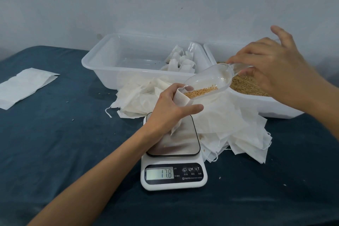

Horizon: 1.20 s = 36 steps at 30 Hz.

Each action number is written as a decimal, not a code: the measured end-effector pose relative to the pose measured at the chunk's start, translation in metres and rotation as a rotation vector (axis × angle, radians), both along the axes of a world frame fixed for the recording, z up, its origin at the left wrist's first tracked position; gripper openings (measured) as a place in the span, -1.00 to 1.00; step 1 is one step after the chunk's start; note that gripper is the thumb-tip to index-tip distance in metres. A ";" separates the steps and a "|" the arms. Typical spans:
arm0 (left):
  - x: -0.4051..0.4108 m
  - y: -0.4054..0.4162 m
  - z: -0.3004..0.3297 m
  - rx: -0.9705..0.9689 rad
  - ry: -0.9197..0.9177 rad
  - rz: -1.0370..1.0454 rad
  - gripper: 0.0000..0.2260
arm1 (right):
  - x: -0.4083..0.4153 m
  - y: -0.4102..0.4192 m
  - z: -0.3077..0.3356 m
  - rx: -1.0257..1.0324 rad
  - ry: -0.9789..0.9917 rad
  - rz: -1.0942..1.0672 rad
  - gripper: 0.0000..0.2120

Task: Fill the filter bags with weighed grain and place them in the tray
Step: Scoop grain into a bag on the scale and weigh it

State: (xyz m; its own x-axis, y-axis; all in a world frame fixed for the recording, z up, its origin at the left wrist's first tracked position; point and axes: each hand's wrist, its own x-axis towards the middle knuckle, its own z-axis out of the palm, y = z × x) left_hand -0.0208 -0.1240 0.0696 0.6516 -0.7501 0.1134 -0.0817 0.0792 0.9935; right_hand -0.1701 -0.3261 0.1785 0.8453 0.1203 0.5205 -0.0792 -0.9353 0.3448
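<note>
My left hand grips a white filter bag upright over the steel plate of the kitchen scale, whose display reads 17.8. My right hand pinches the handle of a clear plastic scoop, tilted down with its lip at the bag's mouth. Golden grain lies in the scoop's lower end. Behind, a white tray holds several filled bags in its right part.
A second white tub at the right holds loose grain. A heap of empty filter bags lies between the tubs and the scale. A flat white packet rests at the left on the dark blue cloth.
</note>
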 end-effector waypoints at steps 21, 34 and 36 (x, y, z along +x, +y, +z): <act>0.000 -0.001 -0.001 -0.022 0.038 0.001 -0.57 | 0.001 0.007 0.002 -0.017 -0.027 0.007 -0.72; 0.000 -0.001 0.000 -0.024 0.040 0.001 -0.58 | 0.000 0.009 0.003 -0.051 -0.061 0.031 -0.72; 0.000 -0.001 0.000 -0.023 0.038 0.001 -0.58 | 0.000 0.009 0.002 -0.068 -0.074 0.047 -0.72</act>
State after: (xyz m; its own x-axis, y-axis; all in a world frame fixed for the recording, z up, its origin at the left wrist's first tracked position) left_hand -0.0210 -0.1252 0.0694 0.6562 -0.7471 0.1057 -0.0438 0.1021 0.9938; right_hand -0.1696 -0.3173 0.1810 0.7978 0.1960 0.5702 -0.0636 -0.9130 0.4029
